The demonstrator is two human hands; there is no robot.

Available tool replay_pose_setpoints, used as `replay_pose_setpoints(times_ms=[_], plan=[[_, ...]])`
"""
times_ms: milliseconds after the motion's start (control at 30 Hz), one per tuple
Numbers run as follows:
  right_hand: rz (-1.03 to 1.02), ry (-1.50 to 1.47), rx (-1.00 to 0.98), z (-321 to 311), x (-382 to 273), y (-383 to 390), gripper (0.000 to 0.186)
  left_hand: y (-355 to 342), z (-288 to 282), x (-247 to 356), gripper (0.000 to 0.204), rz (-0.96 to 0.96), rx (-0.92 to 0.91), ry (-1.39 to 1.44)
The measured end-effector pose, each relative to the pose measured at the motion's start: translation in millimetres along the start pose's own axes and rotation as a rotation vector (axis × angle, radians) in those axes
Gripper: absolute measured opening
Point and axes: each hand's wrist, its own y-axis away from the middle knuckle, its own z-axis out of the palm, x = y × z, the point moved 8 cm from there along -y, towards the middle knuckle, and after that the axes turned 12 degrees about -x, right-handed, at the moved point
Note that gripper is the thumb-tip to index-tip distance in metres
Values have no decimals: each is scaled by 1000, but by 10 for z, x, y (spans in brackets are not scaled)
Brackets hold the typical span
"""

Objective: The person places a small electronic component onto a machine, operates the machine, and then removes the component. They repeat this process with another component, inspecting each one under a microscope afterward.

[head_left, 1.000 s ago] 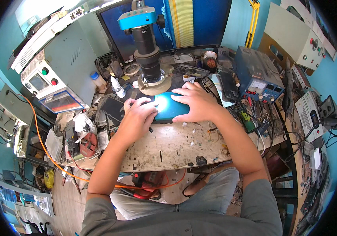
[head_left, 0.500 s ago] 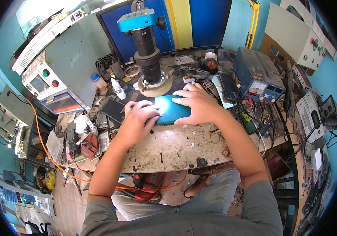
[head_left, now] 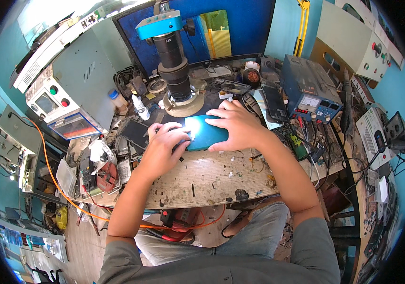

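A flat teal pad lies on the wooden bench under a microscope, with a bright spot of light near its left end. My right hand grips the pad's right end, thumb at the near edge and fingers spread over the far side. At the lit left end, my left hand is bent with thumb and fingertips close together. A small thing seems to sit at these fingertips, but glare and fingers hide what it is. Behind the microscope, a monitor shows a yellow-green shape on blue.
A white dropper bottle and a dark flat panel stand left of the pad. On the right are a blue power supply, cables and a phone-like slab. Small scraps dot the bench front. An orange hose runs down the left.
On the monitor, the yellow band has shifted and now ends in a rounded yellow-green top. The microscope appears slightly further left in view. Both hands stay nearly where they were.
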Motion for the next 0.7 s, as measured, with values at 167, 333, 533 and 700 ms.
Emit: replay_pose_setpoints(times_ms=[167,333,533,700], plan=[[10,7,-6,5,1,-4,82,17,9,-32,15,-13,-7,11],[15,-1,-29,45,16,9,81,57,-74,-17,24,-56,-7,39],[42,14,-7,65,58,12,84,114,-68,-80,22,-54,21,-44],[56,33,-23,65,62,9,84,113,-173,-99,17,-66,142,-48]])
